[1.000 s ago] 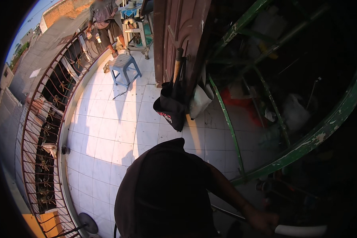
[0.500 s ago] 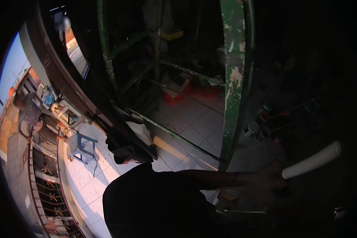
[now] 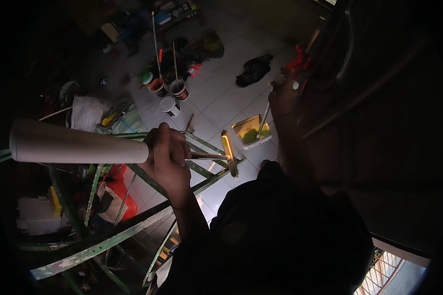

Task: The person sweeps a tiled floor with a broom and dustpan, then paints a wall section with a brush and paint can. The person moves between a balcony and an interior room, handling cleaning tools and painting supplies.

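My left hand (image 3: 168, 155) is closed around a tool with a thick white cylindrical handle (image 3: 79, 142). On the hand's other side a thin shaft reaches toward a narrow yellow crosspiece (image 3: 229, 153); whether they are joined is hard to tell. My right hand (image 3: 283, 97) grips a thin pale rod (image 3: 264, 119), a round white end showing beside its fingers. The rod's lower end stands in a pale rectangular tub (image 3: 256, 145) holding yellow-green paint (image 3: 251, 136). Dim light hides the kind of tool on that rod.
A chipped green metal frame (image 3: 108, 239) spans the lower left. Paint cans (image 3: 169, 106) with sticks stand on the tiled floor. A black plastic bag (image 3: 253, 70) lies beyond the tub. White sacks (image 3: 89, 114) and red material (image 3: 123, 194) are at left; a dark wall (image 3: 379, 147) rises right.
The view has swung from the bright outdoor side to the dark tiled floor. The white handle, formerly at right, is now at left. The tub and my right hand have come into view.
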### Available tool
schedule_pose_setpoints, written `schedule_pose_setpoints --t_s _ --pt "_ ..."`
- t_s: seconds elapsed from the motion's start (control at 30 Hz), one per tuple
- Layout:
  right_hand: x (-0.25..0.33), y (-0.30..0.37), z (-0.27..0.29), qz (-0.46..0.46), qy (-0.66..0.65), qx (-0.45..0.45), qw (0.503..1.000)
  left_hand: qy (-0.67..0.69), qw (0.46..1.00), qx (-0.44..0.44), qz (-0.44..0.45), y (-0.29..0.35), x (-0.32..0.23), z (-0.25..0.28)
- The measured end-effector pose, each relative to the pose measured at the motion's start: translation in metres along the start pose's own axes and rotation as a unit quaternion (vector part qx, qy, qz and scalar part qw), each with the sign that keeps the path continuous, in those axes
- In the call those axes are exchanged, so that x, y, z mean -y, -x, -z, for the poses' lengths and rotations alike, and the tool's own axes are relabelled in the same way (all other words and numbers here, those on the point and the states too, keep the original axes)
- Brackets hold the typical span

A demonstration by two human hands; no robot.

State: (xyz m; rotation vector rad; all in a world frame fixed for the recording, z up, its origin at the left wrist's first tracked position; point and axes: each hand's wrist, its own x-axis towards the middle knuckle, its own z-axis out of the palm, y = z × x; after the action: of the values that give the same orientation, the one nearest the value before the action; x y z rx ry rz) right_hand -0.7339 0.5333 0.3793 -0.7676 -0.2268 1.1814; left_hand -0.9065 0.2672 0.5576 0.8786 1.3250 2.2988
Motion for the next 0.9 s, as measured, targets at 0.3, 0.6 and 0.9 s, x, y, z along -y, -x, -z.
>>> schedule_pose_setpoints --t_s 0.3,0.6,0.9 --pt "-0.106 -0.129 -0.070 0.085 0.050 -0.004 0.995 -0.066 0.982 -0.174 0.012 -0.040 0.103 -0.012" --pt "-0.166 -0.313 -0.117 0.074 -0.014 -0.141 0.987 -0.154 0.963 -0.219 0.021 -0.196 0.240 -0.118" --pt "-0.146 -0.479 -0.142 0.179 -0.075 -0.201 0.960 -0.095 0.992 -0.079 -0.020 -0.351 0.332 -0.226"
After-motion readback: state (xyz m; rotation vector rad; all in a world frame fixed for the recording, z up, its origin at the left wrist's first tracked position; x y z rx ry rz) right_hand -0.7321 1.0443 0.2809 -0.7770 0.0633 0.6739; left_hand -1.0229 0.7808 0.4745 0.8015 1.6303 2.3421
